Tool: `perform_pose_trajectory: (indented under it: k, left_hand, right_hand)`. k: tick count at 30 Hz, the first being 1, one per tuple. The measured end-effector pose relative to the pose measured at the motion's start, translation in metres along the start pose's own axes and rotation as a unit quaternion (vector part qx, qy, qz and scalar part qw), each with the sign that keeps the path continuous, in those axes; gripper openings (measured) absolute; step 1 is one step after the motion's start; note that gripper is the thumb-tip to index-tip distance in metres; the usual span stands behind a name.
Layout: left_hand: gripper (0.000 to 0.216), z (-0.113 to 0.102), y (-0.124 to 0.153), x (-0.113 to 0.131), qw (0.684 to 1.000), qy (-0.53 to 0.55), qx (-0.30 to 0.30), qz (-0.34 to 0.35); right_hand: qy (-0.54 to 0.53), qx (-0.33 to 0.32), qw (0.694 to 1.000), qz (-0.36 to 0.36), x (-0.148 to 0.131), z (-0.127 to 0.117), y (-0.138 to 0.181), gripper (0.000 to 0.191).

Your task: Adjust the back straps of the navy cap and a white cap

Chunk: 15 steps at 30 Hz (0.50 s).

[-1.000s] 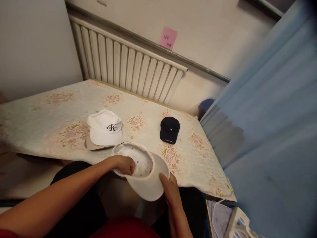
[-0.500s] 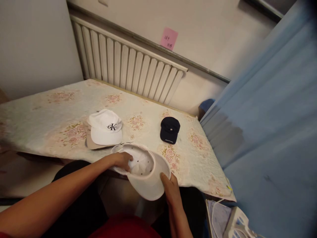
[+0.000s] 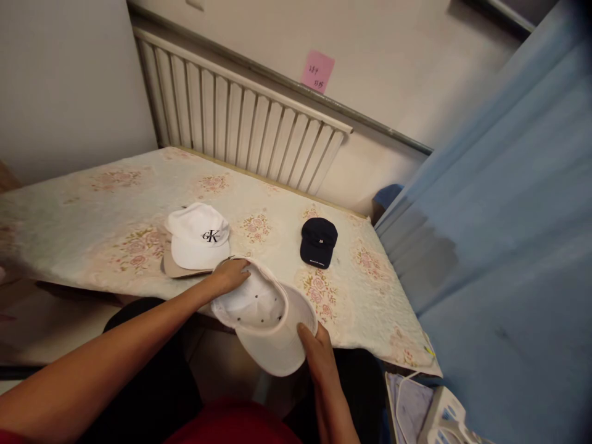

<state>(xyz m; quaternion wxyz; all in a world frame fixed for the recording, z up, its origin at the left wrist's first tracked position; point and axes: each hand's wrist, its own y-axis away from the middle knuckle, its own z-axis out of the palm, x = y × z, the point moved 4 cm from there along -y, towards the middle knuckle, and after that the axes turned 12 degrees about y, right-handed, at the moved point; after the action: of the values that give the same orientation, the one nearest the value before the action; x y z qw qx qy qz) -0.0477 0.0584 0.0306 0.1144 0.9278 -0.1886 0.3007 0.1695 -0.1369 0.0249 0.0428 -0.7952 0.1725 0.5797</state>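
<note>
A pale cap [image 3: 259, 305] is held upside down over the front edge of the table, its white inside facing up. My right hand [image 3: 319, 348] grips the cap's brim, thumb on top. At the far left rim of the same cap, my left hand [image 3: 234, 275] is closed over the edge, fingertips reaching inside; the thumb is hard to make out. Beyond my left hand sits a white cap [image 3: 198, 237] with black letters, lying on a beige cap [image 3: 169, 262] that is mostly covered. Farther right, a dark navy cap [image 3: 319, 242] rests upright, brim toward me.
A floral cloth [image 3: 115, 209] covers the table. Behind it runs a white radiator [image 3: 235, 117], with a pink note [image 3: 317, 71] on the wall above. A blue curtain [image 3: 485, 216] hangs at the right. A white device with a cable [image 3: 446, 413] stands low at the right.
My left hand has moved from inside the cap up and away from me to its far left rim. The cap has tilted slightly; my right hand keeps its hold on the brim.
</note>
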Motion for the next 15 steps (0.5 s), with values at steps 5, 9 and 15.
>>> perform_pose_trajectory:
  k: [5, 9, 15]
  left_hand:
    - [0.035, 0.006, 0.0, -0.001, 0.999, 0.004, 0.027, -0.021]
    - [0.042, 0.012, 0.005, 0.002, 1.0, 0.021, 0.01, -0.02]
    - [0.028, 0.023, 0.02, 0.028, 0.993, 0.045, -0.103, 0.036]
  right_hand:
    - [-0.003, 0.007, 1.0, -0.011, 0.001, 0.002, -0.004, 0.049]
    - [-0.003, 0.017, 1.0, 0.003, 0.005, 0.003, -0.006, 0.051]
    - [-0.01, 0.012, 1.0, -0.002, 0.007, 0.006, -0.007, 0.052]
